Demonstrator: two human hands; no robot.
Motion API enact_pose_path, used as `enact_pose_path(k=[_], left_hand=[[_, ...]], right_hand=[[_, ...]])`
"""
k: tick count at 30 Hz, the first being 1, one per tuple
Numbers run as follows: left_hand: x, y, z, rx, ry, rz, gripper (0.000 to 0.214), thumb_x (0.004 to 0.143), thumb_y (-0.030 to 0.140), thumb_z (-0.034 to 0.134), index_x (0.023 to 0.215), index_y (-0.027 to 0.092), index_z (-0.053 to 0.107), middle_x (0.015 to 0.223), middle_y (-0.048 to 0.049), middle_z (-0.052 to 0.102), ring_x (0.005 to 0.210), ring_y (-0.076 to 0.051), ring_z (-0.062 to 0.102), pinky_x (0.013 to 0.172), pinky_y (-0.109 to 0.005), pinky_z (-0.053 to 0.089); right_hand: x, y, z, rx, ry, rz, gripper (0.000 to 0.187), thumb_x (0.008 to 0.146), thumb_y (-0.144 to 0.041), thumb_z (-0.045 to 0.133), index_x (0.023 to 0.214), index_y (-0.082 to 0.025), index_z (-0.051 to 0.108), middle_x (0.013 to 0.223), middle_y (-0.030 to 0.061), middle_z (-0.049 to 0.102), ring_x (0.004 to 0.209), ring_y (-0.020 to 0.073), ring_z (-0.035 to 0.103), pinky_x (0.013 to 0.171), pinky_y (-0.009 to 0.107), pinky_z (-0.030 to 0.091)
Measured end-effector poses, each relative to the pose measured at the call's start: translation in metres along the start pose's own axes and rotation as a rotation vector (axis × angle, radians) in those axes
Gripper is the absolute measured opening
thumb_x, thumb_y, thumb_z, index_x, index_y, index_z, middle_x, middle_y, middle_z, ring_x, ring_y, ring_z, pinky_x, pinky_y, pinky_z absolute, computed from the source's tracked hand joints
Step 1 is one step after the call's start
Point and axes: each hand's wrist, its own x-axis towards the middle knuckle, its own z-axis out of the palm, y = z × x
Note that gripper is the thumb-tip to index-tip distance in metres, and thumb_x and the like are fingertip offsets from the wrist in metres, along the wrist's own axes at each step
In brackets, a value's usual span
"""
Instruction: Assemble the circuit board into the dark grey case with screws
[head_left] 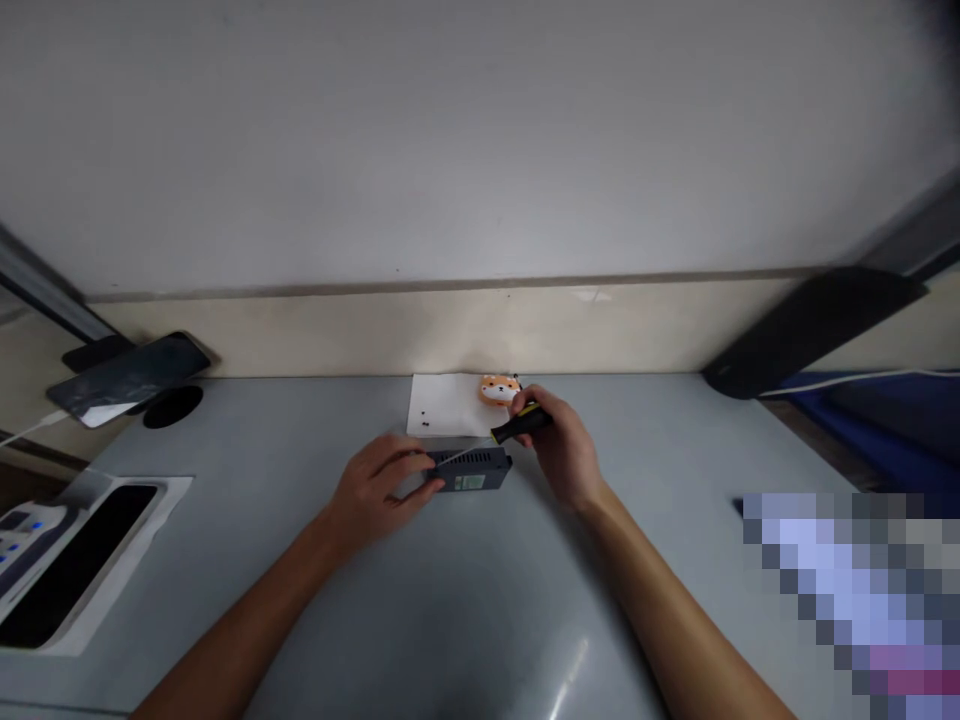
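Note:
A small dark rectangular box (474,469) with a green label on its side lies on the grey table (480,600). My left hand (381,487) grips its left end, fingers curled round it. My right hand (559,443) is closed on a screwdriver (517,426) with a black and yellow handle. Its thin shaft slants down and left to the top of the box, near my left fingers.
A white sheet (444,405) behind the box carries tiny dark screws (424,419) and an orange animal figure (499,389). A phone (127,378) leans on a stand at the left. A white device (52,560) sits at the near left. A dark lamp arm (810,325) reaches in from the right.

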Motion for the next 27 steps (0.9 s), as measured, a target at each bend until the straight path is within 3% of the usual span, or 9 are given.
enact_pose_path(k=[11,17,21,27], left_hand=[[0.003,0.001,-0.001,0.028,-0.028,0.055,0.017,0.092,0.014,0.071,0.102,0.02,0.06,0.096,-0.0037,0.069,0.084,-0.015,0.068,0.075,-0.03,0.059],[0.004,0.005,-0.003,0.013,-0.102,-0.011,0.012,0.095,0.015,0.064,0.104,0.022,0.06,0.101,-0.005,0.066,0.086,-0.016,0.066,0.08,-0.032,0.059],[0.003,0.007,-0.003,-0.057,-0.143,-0.082,0.014,0.095,0.012,0.059,0.105,0.023,0.06,0.101,-0.0058,0.064,0.087,-0.016,0.064,0.08,-0.032,0.057],[0.0,0.007,0.0,-0.057,-0.086,-0.065,0.018,0.093,0.012,0.06,0.107,0.023,0.06,0.117,-0.0093,0.065,0.093,-0.018,0.066,0.081,-0.034,0.059]], right_hand=[[0.004,0.007,-0.005,0.114,-0.015,0.013,0.035,0.094,-0.05,0.051,0.077,-0.022,0.061,0.071,0.0002,0.048,0.058,0.0146,0.038,0.06,0.032,0.029],[0.012,0.018,-0.008,0.189,0.111,0.086,0.033,0.092,-0.054,0.052,0.081,-0.024,0.061,0.067,-0.0002,0.051,0.055,0.0155,0.038,0.055,0.031,0.028],[0.012,0.022,-0.004,0.073,0.107,0.128,0.039,0.093,-0.06,0.05,0.087,-0.024,0.064,0.062,-0.0011,0.052,0.056,0.0159,0.042,0.055,0.031,0.03],[0.004,0.018,0.006,-0.134,0.087,0.135,0.046,0.093,-0.067,0.051,0.1,-0.024,0.067,0.071,-0.0012,0.058,0.064,0.0166,0.05,0.061,0.03,0.038]])
